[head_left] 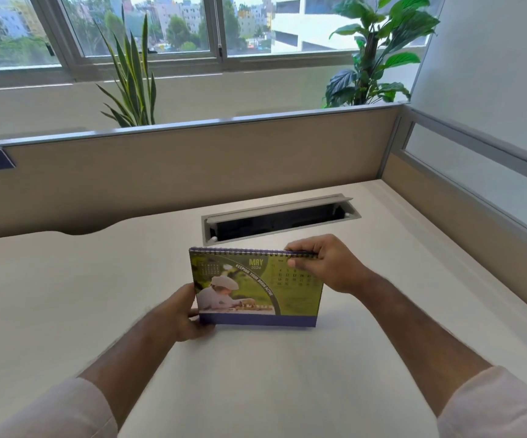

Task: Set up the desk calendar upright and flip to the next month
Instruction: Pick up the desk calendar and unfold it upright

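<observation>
The desk calendar (256, 289) stands upright on the white desk (66, 295), near the middle of the surface, with its spiral binding (240, 250) along the top edge. The facing page reads MAY 2026 and carries a green picture with a date grid on its right half; a purple band runs along the bottom.

The left hand (186, 314) is closed around the lower left corner of the calendar, thumb on the front face, fingers behind. The right hand (325, 267) pinches the upper right corner at the binding, thumb on the front page and fingers curled over the top.

Just behind the calendar, a cable slot (279, 221) with a raised grey flap is set into the desk. A beige partition (192, 165) borders the desk at the rear and right. Two potted plants (132, 86) rise beyond it, below a window (161, 26)
</observation>
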`<state>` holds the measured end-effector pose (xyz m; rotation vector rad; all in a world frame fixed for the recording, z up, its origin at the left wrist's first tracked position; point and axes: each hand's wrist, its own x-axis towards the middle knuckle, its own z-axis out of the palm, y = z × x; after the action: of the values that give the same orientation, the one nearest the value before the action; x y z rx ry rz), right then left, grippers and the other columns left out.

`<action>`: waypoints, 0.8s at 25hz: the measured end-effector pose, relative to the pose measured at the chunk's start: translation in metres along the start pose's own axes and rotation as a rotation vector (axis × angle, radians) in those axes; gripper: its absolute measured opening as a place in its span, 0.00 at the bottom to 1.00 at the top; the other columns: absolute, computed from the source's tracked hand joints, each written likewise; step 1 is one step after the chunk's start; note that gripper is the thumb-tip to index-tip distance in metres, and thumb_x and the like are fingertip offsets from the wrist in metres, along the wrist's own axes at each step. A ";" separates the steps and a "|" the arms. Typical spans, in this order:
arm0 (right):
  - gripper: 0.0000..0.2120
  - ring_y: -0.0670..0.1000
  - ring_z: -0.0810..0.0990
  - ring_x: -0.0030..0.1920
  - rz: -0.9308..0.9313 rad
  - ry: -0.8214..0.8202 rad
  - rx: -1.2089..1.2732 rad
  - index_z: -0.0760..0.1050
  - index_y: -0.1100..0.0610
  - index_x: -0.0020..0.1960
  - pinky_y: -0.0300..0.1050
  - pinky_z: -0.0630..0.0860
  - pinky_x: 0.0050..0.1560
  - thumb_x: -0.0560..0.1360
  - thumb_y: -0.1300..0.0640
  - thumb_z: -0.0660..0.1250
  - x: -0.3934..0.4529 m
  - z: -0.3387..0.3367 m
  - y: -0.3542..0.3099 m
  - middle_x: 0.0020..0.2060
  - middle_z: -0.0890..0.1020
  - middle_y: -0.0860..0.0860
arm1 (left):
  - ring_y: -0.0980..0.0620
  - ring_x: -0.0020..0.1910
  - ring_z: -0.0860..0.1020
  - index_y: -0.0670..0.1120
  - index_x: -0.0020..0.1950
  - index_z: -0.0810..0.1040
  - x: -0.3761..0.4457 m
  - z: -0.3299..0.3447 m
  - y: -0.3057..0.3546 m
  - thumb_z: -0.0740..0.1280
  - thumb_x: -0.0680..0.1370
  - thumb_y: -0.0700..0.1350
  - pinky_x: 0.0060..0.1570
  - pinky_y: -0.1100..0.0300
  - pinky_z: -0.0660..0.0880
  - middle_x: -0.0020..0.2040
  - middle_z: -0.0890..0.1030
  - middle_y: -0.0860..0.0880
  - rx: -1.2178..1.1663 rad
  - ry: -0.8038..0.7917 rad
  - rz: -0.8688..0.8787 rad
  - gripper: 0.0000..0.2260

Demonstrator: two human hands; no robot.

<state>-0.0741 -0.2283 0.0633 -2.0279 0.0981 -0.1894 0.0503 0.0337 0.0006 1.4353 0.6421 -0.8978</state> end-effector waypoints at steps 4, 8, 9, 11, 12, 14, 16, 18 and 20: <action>0.07 0.55 0.85 0.49 0.042 0.013 0.065 0.84 0.52 0.53 0.55 0.83 0.51 0.76 0.58 0.70 0.002 -0.001 0.005 0.46 0.87 0.54 | 0.47 0.36 0.81 0.41 0.59 0.79 0.005 -0.003 -0.005 0.70 0.72 0.62 0.34 0.59 0.77 0.45 0.83 0.42 0.156 0.029 -0.050 0.26; 0.10 0.57 0.85 0.50 0.067 0.082 0.085 0.81 0.54 0.55 0.52 0.84 0.48 0.74 0.58 0.72 0.002 -0.004 0.011 0.47 0.84 0.57 | 0.49 0.31 0.85 0.43 0.54 0.81 0.007 -0.006 -0.007 0.68 0.75 0.60 0.23 0.64 0.76 0.43 0.86 0.45 0.208 -0.004 0.073 0.21; 0.13 0.56 0.84 0.50 0.068 0.117 0.090 0.80 0.54 0.58 0.50 0.84 0.47 0.73 0.58 0.73 0.002 -0.005 0.011 0.47 0.83 0.57 | 0.48 0.38 0.86 0.44 0.56 0.82 0.007 -0.007 -0.009 0.68 0.76 0.60 0.28 0.63 0.76 0.45 0.87 0.45 0.218 -0.024 0.079 0.21; 0.22 0.55 0.82 0.51 0.074 0.221 0.146 0.75 0.54 0.63 0.50 0.83 0.47 0.71 0.54 0.75 0.003 -0.004 0.011 0.47 0.81 0.56 | 0.48 0.48 0.85 0.45 0.61 0.81 0.012 -0.009 -0.013 0.67 0.76 0.60 0.33 0.63 0.73 0.48 0.87 0.45 0.248 -0.066 0.071 0.22; 0.25 0.55 0.82 0.50 0.096 0.293 0.209 0.74 0.54 0.64 0.51 0.82 0.48 0.70 0.49 0.75 0.004 -0.002 0.011 0.47 0.81 0.56 | 0.48 0.47 0.84 0.44 0.60 0.81 0.013 -0.008 -0.015 0.66 0.77 0.58 0.31 0.63 0.73 0.48 0.87 0.45 0.230 -0.103 0.077 0.20; 0.28 0.56 0.83 0.47 0.193 0.437 0.393 0.74 0.56 0.62 0.51 0.81 0.47 0.71 0.38 0.69 0.005 0.005 0.016 0.46 0.81 0.56 | 0.47 0.41 0.85 0.43 0.57 0.81 0.008 -0.001 -0.016 0.63 0.80 0.52 0.28 0.61 0.79 0.44 0.88 0.44 0.139 -0.169 0.115 0.15; 0.25 0.55 0.83 0.44 0.302 0.528 0.576 0.75 0.57 0.58 0.52 0.80 0.47 0.76 0.37 0.61 0.003 0.011 0.024 0.45 0.82 0.55 | 0.44 0.43 0.85 0.44 0.57 0.81 0.002 0.004 -0.016 0.60 0.82 0.52 0.31 0.55 0.83 0.45 0.88 0.42 0.050 -0.201 0.134 0.15; 0.22 0.55 0.83 0.44 0.332 0.541 0.641 0.76 0.59 0.55 0.53 0.78 0.47 0.77 0.41 0.58 -0.001 0.016 0.031 0.42 0.82 0.55 | 0.43 0.46 0.83 0.42 0.56 0.80 0.001 0.005 -0.017 0.55 0.81 0.52 0.30 0.54 0.82 0.48 0.87 0.40 -0.038 -0.202 0.117 0.19; 0.19 0.55 0.82 0.45 0.318 0.548 0.613 0.78 0.61 0.55 0.52 0.77 0.46 0.79 0.48 0.58 -0.004 0.021 0.035 0.40 0.81 0.54 | 0.45 0.42 0.81 0.39 0.53 0.75 0.003 0.006 -0.021 0.54 0.77 0.46 0.26 0.60 0.78 0.47 0.83 0.40 -0.078 -0.156 0.118 0.14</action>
<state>-0.0736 -0.2251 0.0231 -1.2865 0.6232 -0.5023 0.0336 0.0291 -0.0127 1.3056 0.4661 -0.8733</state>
